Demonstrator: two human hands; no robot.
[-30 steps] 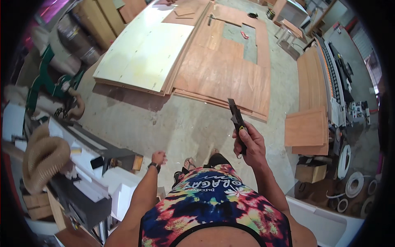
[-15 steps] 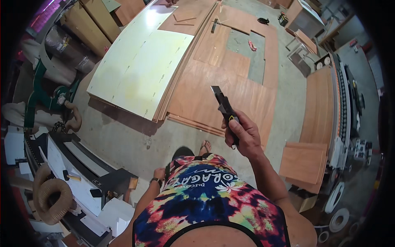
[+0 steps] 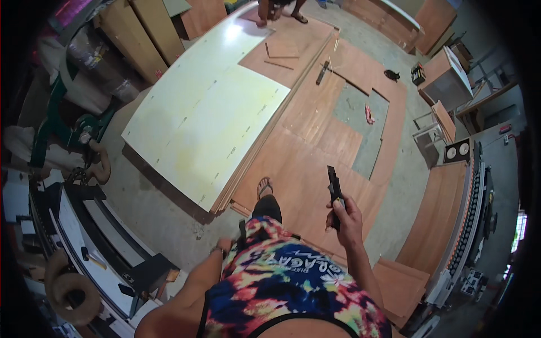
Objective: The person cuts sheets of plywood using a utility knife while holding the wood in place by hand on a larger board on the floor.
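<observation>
My right hand (image 3: 347, 220) is closed around the handle of a black utility knife (image 3: 335, 188), held up in front of me with its blade pointing forward. Below the knife lie reddish-brown plywood sheets (image 3: 287, 164). My left hand (image 3: 225, 244) hangs low beside my hip, next to my clothing; its fingers are too small and partly hidden to read. To the left of the plywood, a large white sheet (image 3: 194, 132) rests on a stack of boards. My one visible foot, in a flip-flop, stands on the plywood.
At the far end of the stack another person (image 3: 274, 11) bends over the sheet, one hand on it. A dark metal bar (image 3: 322, 73) and a red object (image 3: 369, 114) lie farther ahead. Machines line the left; a long machine bed (image 3: 437, 211) runs along the right.
I have stepped forward and my view has shifted, with one foot now on the plywood. The utility knife stays in my right hand. More of the other person shows.
</observation>
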